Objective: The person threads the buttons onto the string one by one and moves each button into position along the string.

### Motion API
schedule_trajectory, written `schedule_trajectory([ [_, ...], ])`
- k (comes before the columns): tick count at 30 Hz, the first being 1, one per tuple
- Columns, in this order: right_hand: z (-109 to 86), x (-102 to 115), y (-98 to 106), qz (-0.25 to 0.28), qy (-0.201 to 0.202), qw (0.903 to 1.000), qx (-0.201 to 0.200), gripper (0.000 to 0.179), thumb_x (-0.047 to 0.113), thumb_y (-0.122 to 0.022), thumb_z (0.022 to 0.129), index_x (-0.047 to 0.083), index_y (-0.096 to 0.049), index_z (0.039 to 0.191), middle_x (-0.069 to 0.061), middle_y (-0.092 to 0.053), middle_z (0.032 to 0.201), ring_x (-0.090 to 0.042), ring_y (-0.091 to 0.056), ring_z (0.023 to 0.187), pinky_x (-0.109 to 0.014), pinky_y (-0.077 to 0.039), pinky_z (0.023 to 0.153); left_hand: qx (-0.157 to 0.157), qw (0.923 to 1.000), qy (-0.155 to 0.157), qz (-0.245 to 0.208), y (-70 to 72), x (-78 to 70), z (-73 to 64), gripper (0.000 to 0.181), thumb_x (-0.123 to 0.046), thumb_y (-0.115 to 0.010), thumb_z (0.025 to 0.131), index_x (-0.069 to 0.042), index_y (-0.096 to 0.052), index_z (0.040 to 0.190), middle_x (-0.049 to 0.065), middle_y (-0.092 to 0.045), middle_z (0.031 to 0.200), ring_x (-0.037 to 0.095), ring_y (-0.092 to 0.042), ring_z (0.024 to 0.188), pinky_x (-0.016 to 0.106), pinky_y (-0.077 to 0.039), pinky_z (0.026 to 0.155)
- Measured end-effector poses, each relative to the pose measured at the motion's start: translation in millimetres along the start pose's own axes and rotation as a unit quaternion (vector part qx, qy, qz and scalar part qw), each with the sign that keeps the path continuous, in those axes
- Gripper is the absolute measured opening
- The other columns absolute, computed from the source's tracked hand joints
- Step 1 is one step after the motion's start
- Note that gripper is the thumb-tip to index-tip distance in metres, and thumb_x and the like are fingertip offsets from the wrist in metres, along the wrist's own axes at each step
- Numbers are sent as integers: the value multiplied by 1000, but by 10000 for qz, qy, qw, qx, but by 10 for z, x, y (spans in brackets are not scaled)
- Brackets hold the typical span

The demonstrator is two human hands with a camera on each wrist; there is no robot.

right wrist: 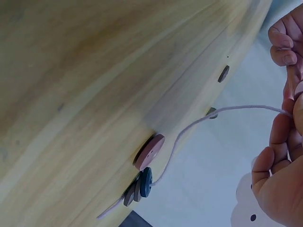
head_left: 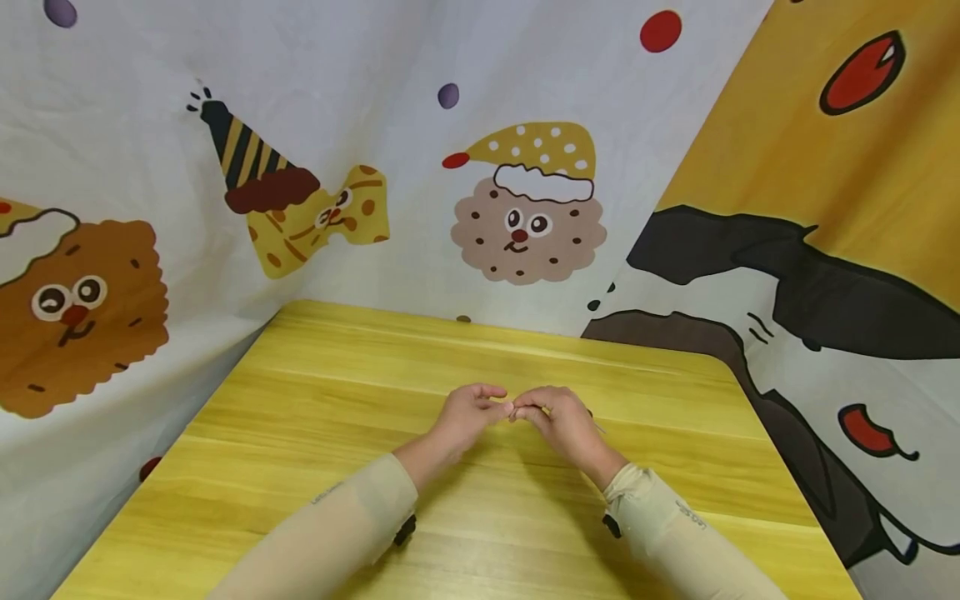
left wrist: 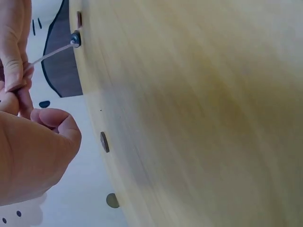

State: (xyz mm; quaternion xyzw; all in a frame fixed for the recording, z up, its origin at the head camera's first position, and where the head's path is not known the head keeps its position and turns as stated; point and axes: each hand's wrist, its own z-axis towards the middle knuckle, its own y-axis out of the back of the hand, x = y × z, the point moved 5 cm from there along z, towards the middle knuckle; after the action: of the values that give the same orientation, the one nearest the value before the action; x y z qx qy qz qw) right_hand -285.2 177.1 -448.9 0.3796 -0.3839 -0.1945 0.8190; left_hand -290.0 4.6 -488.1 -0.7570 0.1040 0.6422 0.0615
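Note:
My left hand (head_left: 468,417) and right hand (head_left: 562,421) meet fingertip to fingertip above the table. A pale string (right wrist: 203,120) runs from the right hand's pinch down to the tabletop. There it passes through several dark buttons (right wrist: 147,182), stacked on edge, and its tail (right wrist: 110,209) sticks out beyond them. Between the fingertips a small brown edge, seemingly a button (left wrist: 18,87), shows in the left wrist view; the fingers hide most of it. The left thumb and a finger pinch it, while the left hand's other fingers curl loosely.
Beside the strung buttons lies a pink button (right wrist: 151,152). A brown button (left wrist: 104,142) rests elsewhere on the wooden table (head_left: 315,400). A printed cloth (head_left: 405,50) with cartoon biscuits hangs behind the table and along its sides.

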Motion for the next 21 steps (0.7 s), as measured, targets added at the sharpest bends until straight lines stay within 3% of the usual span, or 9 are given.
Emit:
schedule_trajectory([
  [5, -3, -15, -33, -65, 150, 9999, -52, 9, 16, -79, 94, 21, -83, 100, 10, -82, 96, -10, -78, 92, -31, -64, 81, 20, 9998, 209, -50, 17, 9, -4, 44, -20, -80, 99, -2, -66, 136, 13, -78, 120, 27, -72, 113, 59, -48, 112],
  [11, -9, 1, -48, -148, 216, 9996, -126, 10, 14, -80, 94, 17, -83, 103, 5, -83, 99, -13, -79, 93, -31, -64, 80, 7, 9999, 105, -72, -3, -13, -6, 42, -17, -78, 100, 0, -64, 136, 13, -77, 117, 25, -72, 108, 56, -51, 108],
  [16, -39, -25, -76, 161, -433, 9980, 428, 19, 19, -70, 104, 14, -80, 119, 2, -82, 110, -14, -77, 101, -32, -63, 86, -213, 9996, 122, -141, -29, -9, -4, 42, -15, -76, 100, 3, -63, 136, 14, -75, 116, 23, -71, 103, 53, -55, 104],
  [21, -109, -72, -81, 834, -1311, 9843, 833, 32, 31, -60, 111, 17, -72, 137, 4, -79, 122, -15, -74, 114, -37, -60, 95, -431, 9987, 141, -241, -32, -5, -1, 42, -16, -78, 99, 3, -63, 134, 14, -74, 115, 23, -70, 102, 51, -56, 100],
])
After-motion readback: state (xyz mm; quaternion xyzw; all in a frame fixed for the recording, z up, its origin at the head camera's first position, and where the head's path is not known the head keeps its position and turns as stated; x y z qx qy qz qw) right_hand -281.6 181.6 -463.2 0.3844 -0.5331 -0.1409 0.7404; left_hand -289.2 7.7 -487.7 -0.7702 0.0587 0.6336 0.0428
